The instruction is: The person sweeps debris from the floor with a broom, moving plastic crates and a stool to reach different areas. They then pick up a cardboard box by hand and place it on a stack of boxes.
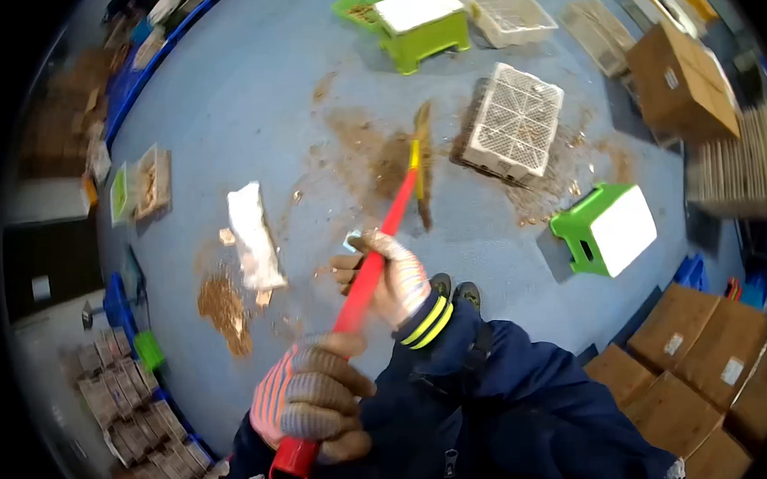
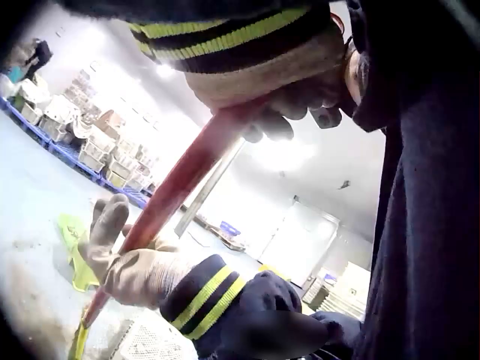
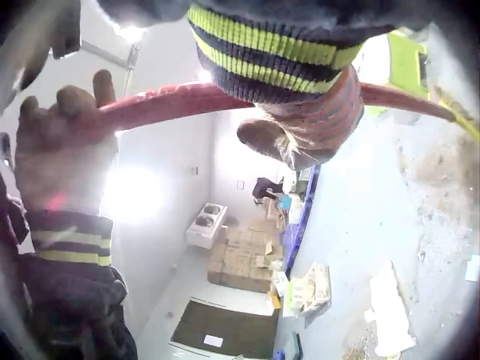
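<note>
Clearly | both hands point(image 1: 318, 395) point(image 1: 394, 278) grip red pole point(image 1: 362, 293), covering stretches of it | yellow far end point(image 1: 415, 155) blurred

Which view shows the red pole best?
Head: the red pole shows from looped end to yellow fitting, only partly covered by the left hand and right hand. Left wrist: mainly the stretch between the hands, yellow fitting at lower left. Right wrist: the right cuff interrupts the pole, yellow fitting at the right edge.
</note>
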The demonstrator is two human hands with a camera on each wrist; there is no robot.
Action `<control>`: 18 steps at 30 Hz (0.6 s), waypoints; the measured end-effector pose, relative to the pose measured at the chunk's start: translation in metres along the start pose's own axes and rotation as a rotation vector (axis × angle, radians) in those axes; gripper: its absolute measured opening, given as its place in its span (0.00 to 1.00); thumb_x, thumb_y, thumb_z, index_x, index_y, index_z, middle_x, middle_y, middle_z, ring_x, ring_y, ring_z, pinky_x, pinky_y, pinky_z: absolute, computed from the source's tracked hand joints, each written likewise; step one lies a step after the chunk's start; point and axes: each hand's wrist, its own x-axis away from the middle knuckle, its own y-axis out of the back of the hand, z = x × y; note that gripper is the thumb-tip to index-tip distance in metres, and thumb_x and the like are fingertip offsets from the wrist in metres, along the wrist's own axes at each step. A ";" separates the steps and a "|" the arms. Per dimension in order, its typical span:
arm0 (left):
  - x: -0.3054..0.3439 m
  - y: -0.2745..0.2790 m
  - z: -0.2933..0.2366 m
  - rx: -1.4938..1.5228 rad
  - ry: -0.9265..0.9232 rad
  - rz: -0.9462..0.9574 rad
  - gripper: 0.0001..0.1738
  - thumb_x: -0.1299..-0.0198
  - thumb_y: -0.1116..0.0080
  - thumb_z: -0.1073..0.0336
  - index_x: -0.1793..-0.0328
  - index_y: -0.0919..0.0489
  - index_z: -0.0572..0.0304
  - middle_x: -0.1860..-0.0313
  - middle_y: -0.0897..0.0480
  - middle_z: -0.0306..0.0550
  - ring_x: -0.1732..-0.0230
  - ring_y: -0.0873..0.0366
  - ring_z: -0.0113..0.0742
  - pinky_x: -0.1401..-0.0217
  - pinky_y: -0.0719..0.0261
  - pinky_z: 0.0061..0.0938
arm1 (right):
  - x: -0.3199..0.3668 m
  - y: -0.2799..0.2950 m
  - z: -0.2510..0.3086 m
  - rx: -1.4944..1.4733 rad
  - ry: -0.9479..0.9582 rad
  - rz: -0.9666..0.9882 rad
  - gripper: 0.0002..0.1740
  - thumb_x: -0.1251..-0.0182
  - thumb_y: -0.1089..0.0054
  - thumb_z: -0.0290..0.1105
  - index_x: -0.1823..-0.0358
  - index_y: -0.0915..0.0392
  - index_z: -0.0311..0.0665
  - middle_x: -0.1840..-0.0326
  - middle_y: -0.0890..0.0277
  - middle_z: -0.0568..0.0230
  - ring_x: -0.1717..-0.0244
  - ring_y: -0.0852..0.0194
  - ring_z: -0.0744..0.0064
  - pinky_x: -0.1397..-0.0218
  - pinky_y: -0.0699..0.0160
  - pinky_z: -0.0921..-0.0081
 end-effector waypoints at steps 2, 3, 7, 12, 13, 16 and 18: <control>0.009 0.001 -0.024 -0.007 0.129 0.051 0.16 0.64 0.34 0.77 0.72 0.30 0.54 0.80 0.27 0.39 0.71 0.22 0.42 0.53 0.23 0.46 | 0.015 0.004 -0.003 0.096 -0.006 -0.035 0.21 0.41 0.44 0.41 0.52 0.32 0.34 0.61 0.26 0.48 0.63 0.27 0.58 0.59 0.28 0.63; 0.019 -0.004 -0.029 0.059 0.084 -0.031 0.15 0.63 0.34 0.78 0.72 0.29 0.55 0.79 0.26 0.39 0.70 0.21 0.42 0.52 0.23 0.46 | 0.026 0.007 -0.005 0.145 -0.016 -0.099 0.21 0.42 0.44 0.41 0.52 0.31 0.34 0.61 0.26 0.48 0.66 0.26 0.57 0.62 0.25 0.62; 0.053 -0.002 -0.022 0.135 0.162 -0.119 0.12 0.58 0.38 0.78 0.70 0.28 0.57 0.75 0.25 0.42 0.65 0.22 0.43 0.51 0.25 0.44 | 0.045 0.024 -0.025 0.231 -0.003 -0.173 0.15 0.43 0.43 0.35 0.59 0.28 0.34 0.59 0.25 0.51 0.66 0.26 0.57 0.65 0.22 0.60; 0.132 -0.007 0.032 0.208 0.470 -0.372 0.06 0.51 0.40 0.73 0.72 0.27 0.60 0.72 0.23 0.44 0.60 0.22 0.45 0.43 0.30 0.44 | -0.025 0.117 -0.058 0.340 -0.164 -0.356 0.14 0.41 0.48 0.44 0.64 0.30 0.40 0.63 0.30 0.57 0.71 0.32 0.62 0.76 0.33 0.66; 0.150 -0.009 0.044 0.234 0.541 -0.495 0.06 0.49 0.40 0.70 0.73 0.27 0.61 0.71 0.22 0.45 0.59 0.22 0.46 0.41 0.33 0.45 | -0.050 0.131 -0.080 0.385 -0.207 -0.404 0.15 0.42 0.50 0.46 0.64 0.30 0.41 0.65 0.31 0.58 0.72 0.33 0.62 0.78 0.37 0.67; 0.193 0.012 0.043 0.141 0.575 -0.478 0.08 0.49 0.40 0.73 0.75 0.29 0.58 0.74 0.25 0.43 0.64 0.23 0.43 0.42 0.31 0.44 | -0.096 0.146 -0.155 0.487 -0.184 -0.488 0.15 0.42 0.51 0.46 0.65 0.29 0.42 0.70 0.27 0.58 0.71 0.32 0.61 0.74 0.32 0.61; 0.220 0.015 0.047 -0.143 0.473 -0.305 0.10 0.51 0.39 0.75 0.75 0.31 0.57 0.77 0.28 0.44 0.67 0.23 0.44 0.43 0.31 0.45 | -0.118 0.162 -0.194 0.406 -0.316 -0.383 0.14 0.44 0.47 0.44 0.64 0.29 0.43 0.69 0.25 0.59 0.71 0.29 0.61 0.72 0.29 0.58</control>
